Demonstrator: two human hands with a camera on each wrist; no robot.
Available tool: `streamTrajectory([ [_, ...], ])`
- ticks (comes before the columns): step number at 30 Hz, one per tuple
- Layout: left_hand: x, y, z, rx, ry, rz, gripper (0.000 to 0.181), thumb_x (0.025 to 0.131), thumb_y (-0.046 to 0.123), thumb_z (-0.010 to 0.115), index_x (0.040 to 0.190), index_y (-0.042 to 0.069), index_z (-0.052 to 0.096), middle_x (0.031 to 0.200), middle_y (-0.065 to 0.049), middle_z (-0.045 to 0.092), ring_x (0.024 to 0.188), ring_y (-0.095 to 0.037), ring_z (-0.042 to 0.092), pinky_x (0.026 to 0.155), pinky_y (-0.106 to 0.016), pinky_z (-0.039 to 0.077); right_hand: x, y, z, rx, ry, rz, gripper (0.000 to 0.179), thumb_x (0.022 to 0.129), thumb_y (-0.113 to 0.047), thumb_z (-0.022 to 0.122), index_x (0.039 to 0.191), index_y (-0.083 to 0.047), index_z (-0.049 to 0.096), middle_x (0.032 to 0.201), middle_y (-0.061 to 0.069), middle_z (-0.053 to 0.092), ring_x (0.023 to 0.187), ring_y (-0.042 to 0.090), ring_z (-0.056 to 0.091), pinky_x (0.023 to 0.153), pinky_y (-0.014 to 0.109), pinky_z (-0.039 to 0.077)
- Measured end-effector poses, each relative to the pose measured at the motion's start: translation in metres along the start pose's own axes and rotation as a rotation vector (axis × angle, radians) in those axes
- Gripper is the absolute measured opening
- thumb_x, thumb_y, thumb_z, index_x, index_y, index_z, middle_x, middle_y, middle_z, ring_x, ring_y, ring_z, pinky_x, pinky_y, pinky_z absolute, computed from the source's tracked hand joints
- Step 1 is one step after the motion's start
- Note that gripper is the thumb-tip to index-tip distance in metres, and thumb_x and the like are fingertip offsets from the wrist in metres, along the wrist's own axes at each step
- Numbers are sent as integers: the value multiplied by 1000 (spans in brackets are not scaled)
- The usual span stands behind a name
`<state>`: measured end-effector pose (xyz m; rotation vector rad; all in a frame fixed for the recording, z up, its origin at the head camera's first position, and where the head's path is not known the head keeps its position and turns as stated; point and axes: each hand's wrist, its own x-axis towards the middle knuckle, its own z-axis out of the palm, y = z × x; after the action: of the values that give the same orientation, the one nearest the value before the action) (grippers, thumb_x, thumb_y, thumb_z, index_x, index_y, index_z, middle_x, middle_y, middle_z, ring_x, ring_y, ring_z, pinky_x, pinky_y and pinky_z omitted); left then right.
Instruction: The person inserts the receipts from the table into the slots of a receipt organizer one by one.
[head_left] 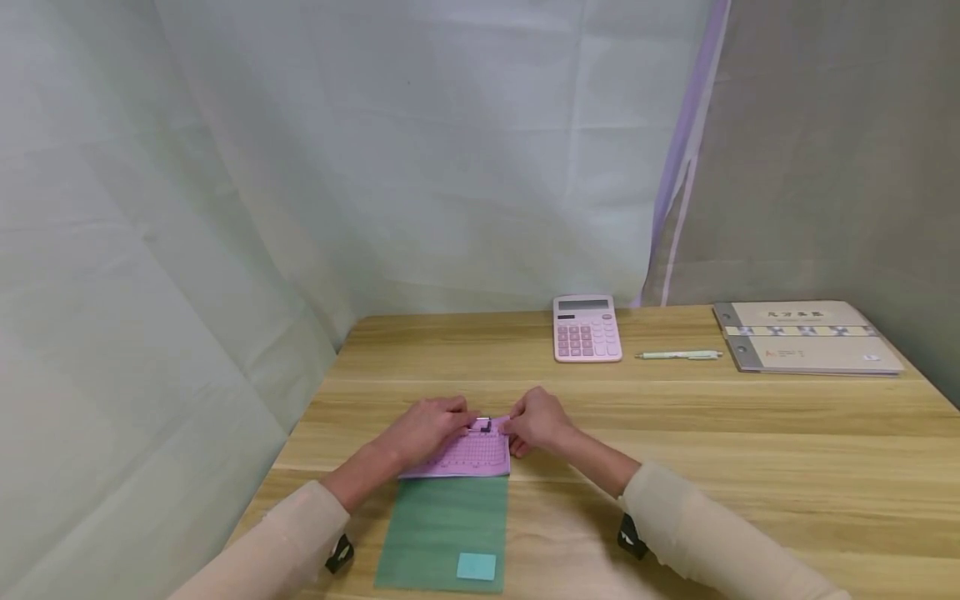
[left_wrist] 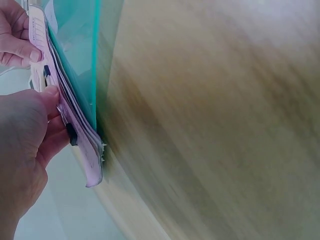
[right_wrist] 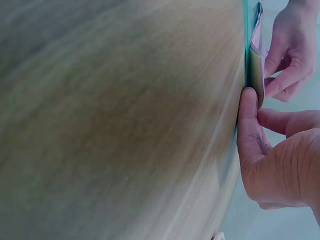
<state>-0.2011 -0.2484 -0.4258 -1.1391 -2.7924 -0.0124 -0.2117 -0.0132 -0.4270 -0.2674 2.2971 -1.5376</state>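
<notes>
A pad of pink printed sheets [head_left: 472, 454] with a grid lies over the top part of a translucent green clip folder [head_left: 442, 533]. At the pad's top edge sits a metal clip with black ends [left_wrist: 72, 134]. My left hand [head_left: 435, 429] is at this clip, its thumb and fingers pinching it against the sheets. My right hand [head_left: 538, 421] pinches the pad's top right corner between thumb and fingers. In the right wrist view the right hand [right_wrist: 275, 155] grips the stacked edge, beside the left hand [right_wrist: 295, 55]. The left fingertips are partly hidden in the head view.
A pale blue label [head_left: 476, 567] is on the folder's lower right. Behind the hands lie a pink calculator [head_left: 587, 329], a light green pen [head_left: 678, 355] and a banded paper binder [head_left: 813, 354]. Pale curtains [head_left: 465, 167] hang beyond the wooden table [head_left: 750, 450].
</notes>
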Motion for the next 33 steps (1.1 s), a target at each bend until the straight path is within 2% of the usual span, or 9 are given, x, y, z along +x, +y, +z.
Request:
streamTrajectory([
  [9,0,1,-3,-40,-13,-28,30,107,17,67,135,13,74,107,3,67,87,-8,62,77,-25,57,0,-3,-2,-16,-28,21,11,96,3,73,87,9,75,64,15,71,55,22,71,56,33,62],
  [23,1,0,-4,-74,-29,-43,31,106,19,69,135,12,74,107,4,66,89,-9,61,80,-29,57,-1,-1,-4,-8,-44,2,10,94,4,75,85,8,74,65,15,71,54,21,69,56,34,62],
  [28,4,-2,-8,-114,-52,-53,33,103,21,74,134,10,74,108,1,69,91,-12,64,84,-35,58,-5,-1,-15,-41,-67,-26,12,96,1,75,85,5,72,69,16,71,56,22,70,56,35,62],
  [33,6,-8,-11,-155,-54,-38,32,100,19,77,131,10,76,110,-1,72,94,-15,68,89,-40,59,-11,-1,-39,-149,-59,-66,14,95,1,74,82,0,70,70,13,72,57,21,70,56,35,62],
])
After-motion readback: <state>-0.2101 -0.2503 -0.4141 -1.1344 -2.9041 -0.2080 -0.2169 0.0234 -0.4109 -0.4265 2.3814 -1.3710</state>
